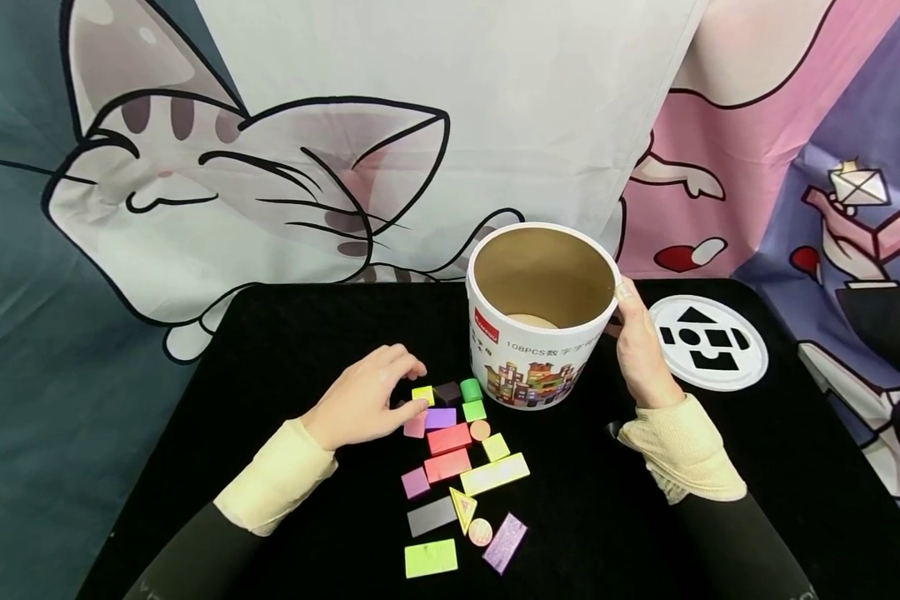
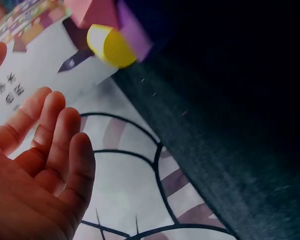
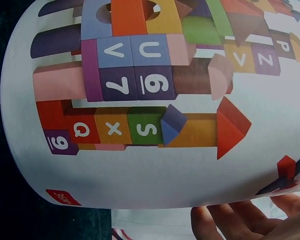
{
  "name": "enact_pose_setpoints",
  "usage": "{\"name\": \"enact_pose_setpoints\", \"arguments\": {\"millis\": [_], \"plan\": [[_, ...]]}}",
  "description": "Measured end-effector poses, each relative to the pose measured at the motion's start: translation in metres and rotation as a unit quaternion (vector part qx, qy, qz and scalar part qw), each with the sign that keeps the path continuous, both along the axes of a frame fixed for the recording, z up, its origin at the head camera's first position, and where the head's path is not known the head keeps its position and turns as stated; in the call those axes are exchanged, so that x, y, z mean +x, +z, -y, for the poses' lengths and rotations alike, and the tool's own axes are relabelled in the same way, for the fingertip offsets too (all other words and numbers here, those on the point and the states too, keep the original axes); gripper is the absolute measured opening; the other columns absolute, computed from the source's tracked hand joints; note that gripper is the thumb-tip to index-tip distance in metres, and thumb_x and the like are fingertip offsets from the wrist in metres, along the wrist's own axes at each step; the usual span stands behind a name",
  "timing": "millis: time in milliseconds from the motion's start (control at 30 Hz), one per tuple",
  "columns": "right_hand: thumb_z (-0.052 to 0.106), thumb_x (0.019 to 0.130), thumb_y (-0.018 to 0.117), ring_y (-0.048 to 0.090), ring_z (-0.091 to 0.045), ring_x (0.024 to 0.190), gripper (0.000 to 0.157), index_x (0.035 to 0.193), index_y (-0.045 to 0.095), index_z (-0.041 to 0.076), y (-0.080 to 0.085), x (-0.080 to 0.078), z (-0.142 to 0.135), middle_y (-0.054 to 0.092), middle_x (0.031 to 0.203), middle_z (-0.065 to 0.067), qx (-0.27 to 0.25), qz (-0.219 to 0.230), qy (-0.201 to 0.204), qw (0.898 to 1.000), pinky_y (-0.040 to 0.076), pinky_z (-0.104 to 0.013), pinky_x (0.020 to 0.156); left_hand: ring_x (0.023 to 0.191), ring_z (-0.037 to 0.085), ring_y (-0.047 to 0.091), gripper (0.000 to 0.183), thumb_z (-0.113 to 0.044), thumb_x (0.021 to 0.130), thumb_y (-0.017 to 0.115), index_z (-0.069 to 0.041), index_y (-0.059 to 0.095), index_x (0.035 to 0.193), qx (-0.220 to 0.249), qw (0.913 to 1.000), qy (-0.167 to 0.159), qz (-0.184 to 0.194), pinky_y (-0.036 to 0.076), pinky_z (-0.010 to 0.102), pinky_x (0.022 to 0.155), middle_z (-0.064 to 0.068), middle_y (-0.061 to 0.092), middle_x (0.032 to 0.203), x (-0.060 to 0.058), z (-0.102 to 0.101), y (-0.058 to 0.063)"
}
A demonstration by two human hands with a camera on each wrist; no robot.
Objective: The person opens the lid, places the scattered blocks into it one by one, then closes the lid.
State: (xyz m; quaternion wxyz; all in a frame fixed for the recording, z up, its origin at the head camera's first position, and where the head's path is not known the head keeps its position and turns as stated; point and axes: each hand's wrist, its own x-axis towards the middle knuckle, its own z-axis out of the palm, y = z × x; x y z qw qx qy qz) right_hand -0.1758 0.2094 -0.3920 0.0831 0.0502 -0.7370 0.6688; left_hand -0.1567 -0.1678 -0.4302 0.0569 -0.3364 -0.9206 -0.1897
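Observation:
My right hand [image 1: 642, 354] grips the side of a white cardboard bucket [image 1: 543, 354] near its rim. The bucket stands tilted slightly, its brown inside showing. In the right wrist view several right-hand fingers [image 3: 240, 217] lie along the bucket's far side. My left hand [image 1: 371, 396] hovers over the upper end of a group of coloured toy blocks, its fingers loosely bent and holding nothing. Nearest it are a yellow block [image 1: 423, 395], a pink block [image 1: 415, 426] and a purple block [image 1: 441, 418]. The left wrist view shows the palm open, apart from the yellow block [image 2: 110, 46].
Red blocks [image 1: 448, 465], a long yellow block [image 1: 495, 473], a lime block [image 1: 431, 558] and a glittery purple block [image 1: 505, 543] lie on the black table. A white lid [image 1: 750, 350] with shaped holes lies right of the bucket. Printed fabric [image 1: 555, 108] hangs behind.

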Motion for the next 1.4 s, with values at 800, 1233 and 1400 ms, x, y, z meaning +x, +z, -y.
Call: {"name": "enact_pose_setpoints", "arguments": {"millis": [800, 1233, 1400], "plan": [[0.049, 0.111, 0.029, 0.048, -0.025, 0.132, 0.061, 0.155, 0.043, 0.011, -0.002, -0.001, 0.0, 0.049, 0.15, -0.013, -0.009, -0.01, 0.002, 1.0, 0.043, -0.031, 0.097, 0.089, 0.011, 0.055, 0.032, -0.03, 0.079, 0.083, -0.022, 0.067, 0.105, -0.079, 0.9909, -0.077, -0.077, 0.054, 0.032, 0.08, -0.008, 0.057, 0.1, 0.027, 0.006, -0.035], [0.049, 0.111, 0.028, 0.048, -0.026, 0.133, 0.06, 0.156, 0.044, 0.012, -0.002, -0.002, 0.0, 0.048, 0.151, -0.013, -0.005, -0.015, 0.0, 1.0, 0.043, -0.029, 0.097, 0.077, 0.008, 0.051, 0.019, -0.022, 0.08, 0.075, -0.02, 0.068, 0.098, -0.034, 0.99, -0.089, -0.104, 0.051, 0.03, 0.07, -0.009, 0.054, 0.09, 0.024, 0.003, -0.031], [0.048, 0.111, 0.027, 0.047, -0.027, 0.134, 0.06, 0.156, 0.043, 0.012, -0.003, -0.001, 0.0, 0.048, 0.152, -0.014, -0.003, -0.017, 0.0, 1.0, 0.044, -0.026, 0.096, 0.073, 0.008, 0.046, 0.017, -0.015, 0.076, 0.071, -0.02, 0.063, 0.09, -0.025, 0.99, -0.091, -0.104, 0.046, 0.027, 0.066, -0.01, 0.048, 0.084, 0.022, 0.003, -0.031]]}}
